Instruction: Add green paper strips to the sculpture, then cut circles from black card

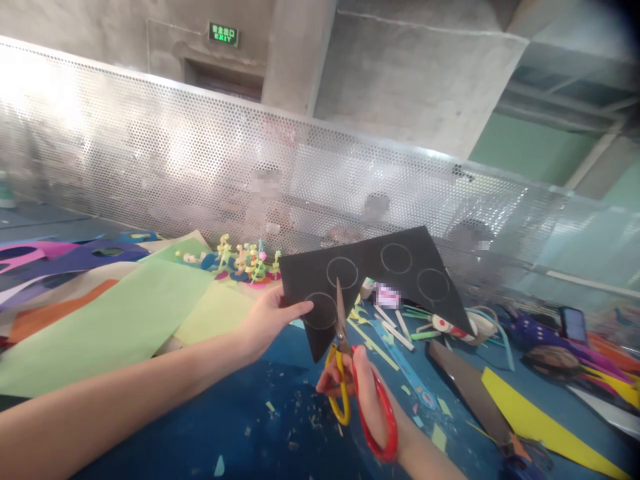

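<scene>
My left hand (270,320) pinches the left part of a black sheet (367,257), its thumb lying on the front. White circle outlines are drawn on the sheet. Between two flaps the lower edge opens in a gap. In my right hand (369,383) is a pair of scissors (384,430) with one red and one yellow handle loop; my fingers are through the loops. The blades point upward and overlap the left flap between two circles. Whether they bite into the sheet, I cannot tell.
Coloured sheets, including a light green sheet (115,320), lie at left. Several small figures (250,260) stand behind them. Paper strips, scraps, a yellow sheet (545,420) and a phone (573,325) are on the blue table (240,413) at right. A perforated metal screen (165,153) runs behind; people show through it.
</scene>
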The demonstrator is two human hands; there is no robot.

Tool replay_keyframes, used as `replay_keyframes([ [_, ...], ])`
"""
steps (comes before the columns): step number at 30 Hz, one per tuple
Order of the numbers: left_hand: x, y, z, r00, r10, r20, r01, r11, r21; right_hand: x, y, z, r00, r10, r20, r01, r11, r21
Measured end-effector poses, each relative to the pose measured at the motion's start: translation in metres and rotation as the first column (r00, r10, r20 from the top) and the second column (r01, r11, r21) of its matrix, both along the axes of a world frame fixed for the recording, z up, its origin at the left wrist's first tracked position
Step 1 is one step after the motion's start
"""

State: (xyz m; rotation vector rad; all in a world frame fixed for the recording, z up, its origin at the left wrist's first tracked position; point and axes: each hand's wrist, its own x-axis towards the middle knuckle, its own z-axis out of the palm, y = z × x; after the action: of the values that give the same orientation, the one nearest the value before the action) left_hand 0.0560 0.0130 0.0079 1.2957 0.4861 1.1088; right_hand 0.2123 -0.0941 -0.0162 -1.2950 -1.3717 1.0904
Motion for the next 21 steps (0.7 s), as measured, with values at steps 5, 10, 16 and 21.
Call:
replay_keyframes([
  [5,0.0,0.0004,-0.0003,1.0,0.003,-0.004,-0.002,1.0,0.008,0.0018,0.0009,-0.0027,1.0,-0.028,0.014,0.028,1.0,-0.014],
  [10,0.0,-0.001,0.0011,0.999,0.025,-0.021,-0.024,1.0,0.003,0.0022,0.0014,-0.0036,1.0,-0.031,0.001,0.031,0.999,-0.015],
  [16,-0.0008,0.0005,0.0,1.0,0.015,-0.023,-0.015,1.0,0.028,0.002,0.0005,-0.002,0.999,-0.044,0.021,0.044,0.999,-0.016],
  [21,-0.0004,0.0011,-0.0012,1.0,0.016,-0.02,-0.015,0.999,0.041,0.0011,-0.0008,-0.0002,1.0,-0.015,0.009,0.015,1.0,-0.021],
])
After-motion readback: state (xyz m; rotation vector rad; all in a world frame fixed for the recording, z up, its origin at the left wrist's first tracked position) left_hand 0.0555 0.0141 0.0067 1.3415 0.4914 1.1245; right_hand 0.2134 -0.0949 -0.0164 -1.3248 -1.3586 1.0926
